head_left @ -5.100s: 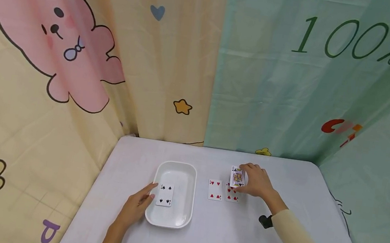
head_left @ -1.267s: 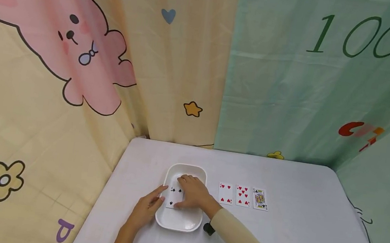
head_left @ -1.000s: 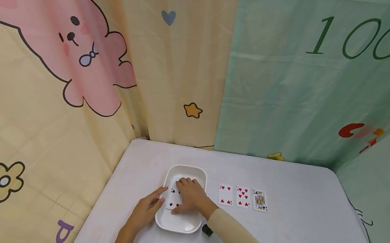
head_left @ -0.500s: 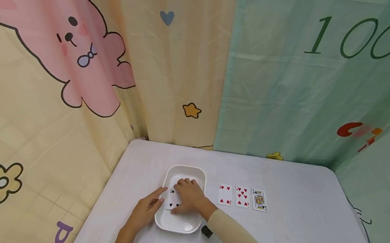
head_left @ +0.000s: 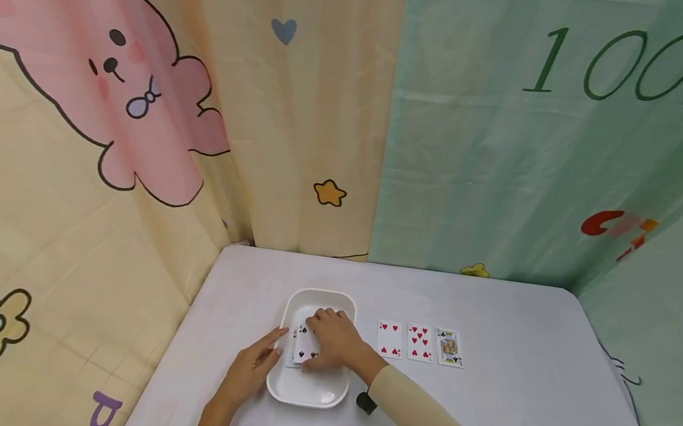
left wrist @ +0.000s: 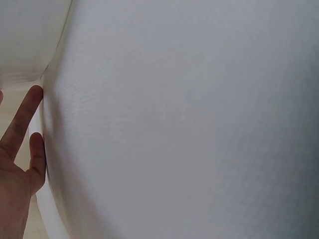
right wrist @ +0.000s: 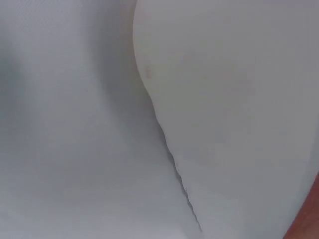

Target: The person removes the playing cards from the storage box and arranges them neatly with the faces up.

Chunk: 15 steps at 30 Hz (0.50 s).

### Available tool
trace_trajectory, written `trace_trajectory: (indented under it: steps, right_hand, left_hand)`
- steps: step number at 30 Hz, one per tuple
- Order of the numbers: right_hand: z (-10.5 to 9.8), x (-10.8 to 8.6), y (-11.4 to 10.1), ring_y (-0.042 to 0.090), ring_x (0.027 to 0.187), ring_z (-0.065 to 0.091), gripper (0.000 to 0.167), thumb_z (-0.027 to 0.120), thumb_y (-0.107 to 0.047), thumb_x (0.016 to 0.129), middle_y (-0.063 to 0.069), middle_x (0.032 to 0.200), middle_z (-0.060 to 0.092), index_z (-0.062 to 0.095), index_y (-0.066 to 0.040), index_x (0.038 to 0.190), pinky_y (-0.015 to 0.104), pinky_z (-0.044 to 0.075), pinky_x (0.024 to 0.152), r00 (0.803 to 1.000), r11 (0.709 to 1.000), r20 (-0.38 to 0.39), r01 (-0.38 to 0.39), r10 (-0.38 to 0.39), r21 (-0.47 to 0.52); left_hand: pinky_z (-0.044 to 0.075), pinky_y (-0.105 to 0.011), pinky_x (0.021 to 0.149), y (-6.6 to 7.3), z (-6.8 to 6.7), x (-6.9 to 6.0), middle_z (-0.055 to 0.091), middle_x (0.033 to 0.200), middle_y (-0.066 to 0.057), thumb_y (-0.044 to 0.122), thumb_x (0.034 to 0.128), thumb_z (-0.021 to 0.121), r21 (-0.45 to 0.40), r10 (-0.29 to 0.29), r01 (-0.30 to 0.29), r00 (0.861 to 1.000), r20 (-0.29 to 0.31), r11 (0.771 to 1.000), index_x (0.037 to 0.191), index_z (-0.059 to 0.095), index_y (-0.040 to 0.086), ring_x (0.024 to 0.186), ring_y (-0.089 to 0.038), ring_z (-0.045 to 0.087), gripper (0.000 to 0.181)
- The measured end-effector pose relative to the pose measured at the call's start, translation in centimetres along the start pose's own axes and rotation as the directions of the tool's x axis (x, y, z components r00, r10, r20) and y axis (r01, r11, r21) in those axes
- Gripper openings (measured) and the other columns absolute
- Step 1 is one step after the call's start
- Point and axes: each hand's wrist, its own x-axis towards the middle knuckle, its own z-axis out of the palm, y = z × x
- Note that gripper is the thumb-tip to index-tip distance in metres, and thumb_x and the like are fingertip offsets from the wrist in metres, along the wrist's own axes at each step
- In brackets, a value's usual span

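In the head view a white tray [head_left: 307, 397] stands on the table with spade cards in it. The right hand [head_left: 334, 341] reaches over its right rim and pinches the top spade card [head_left: 305, 345] between thumb and fingers. Another card's edge [head_left: 291, 352] shows at the left from under it. At the tray's left rim the left hand [head_left: 250, 368] rests with fingers fairly straight, touching the rim. The left wrist view shows that hand [left wrist: 20, 164] against the white wall. Only part of the right hand's skin [right wrist: 306, 219] shows in the right wrist view.
Right of the tray, three face-up cards lie in a row: a four of hearts [head_left: 389, 339], a seven of hearts [head_left: 420, 343] and a king [head_left: 449, 347]. Printed curtains [head_left: 328, 118] stand behind the white table [head_left: 483, 419].
The king has gone from the right hand to the row's right end. The right hand has moved into the tray; its top card has since shifted slightly right, baring another card's edge.
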Motion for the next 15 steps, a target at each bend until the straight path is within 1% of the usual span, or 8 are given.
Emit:
trace_trajectory:
  steps: [5,8,12,15]
  right_hand:
    - [-1.0,-0.7,0.6,0.018,0.120,0.054,0.092,0.079,-0.073,0.072,0.000,0.134,0.061,0.058,-0.019,0.143,0.040,0.045,0.107,1.000,0.999,-0.009,-0.019,0.020,0.028]
    - [-1.4,-1.1,1.1,0.017,0.121,0.054,0.093,0.079,-0.074,0.072,0.000,0.134,0.060,0.058,-0.018,0.143,0.039,0.045,0.108,0.999,0.999,-0.022,-0.029,0.029,0.021]
    - [-1.8,-1.7,1.8,0.016,0.120,0.054,0.091,0.079,-0.073,0.071,-0.001,0.133,0.061,0.060,-0.019,0.142,0.037,0.046,0.108,0.999,0.999,-0.047,-0.028,0.029,0.016]
    - [-2.2,-2.1,2.2,0.017,0.123,0.054,0.090,0.079,-0.073,0.072,-0.001,0.134,0.061,0.060,-0.019,0.142,0.037,0.046,0.108,0.998,0.999,-0.056,-0.026,0.027,0.019]
  left_hand:
    - [0.056,-0.050,0.101,-0.1,0.1,-0.1,0.049,0.159,0.004,0.043,0.1041,0.059,0.013,0.000,0.000,1.000,-0.019,1.000,0.145,0.054,0.050,0.123,-0.027,0.068,0.042]
    - [0.056,-0.051,0.101,-0.1,0.1,-0.1,0.049,0.160,0.001,0.040,0.1043,0.060,0.021,0.005,-0.005,1.000,-0.018,1.000,0.145,0.054,0.048,0.123,-0.029,0.068,0.042]
    - [0.055,-0.050,0.103,0.0,0.1,-0.1,0.046,0.161,0.002,0.041,0.1044,0.059,0.017,-0.021,0.021,1.000,-0.010,1.000,0.145,0.054,0.050,0.125,-0.028,0.067,0.042]
    - [0.055,-0.051,0.103,0.2,0.2,-0.2,0.046,0.162,0.003,0.042,0.1043,0.059,0.014,-0.038,0.038,0.999,-0.009,0.999,0.144,0.053,0.051,0.126,-0.028,0.066,0.041]
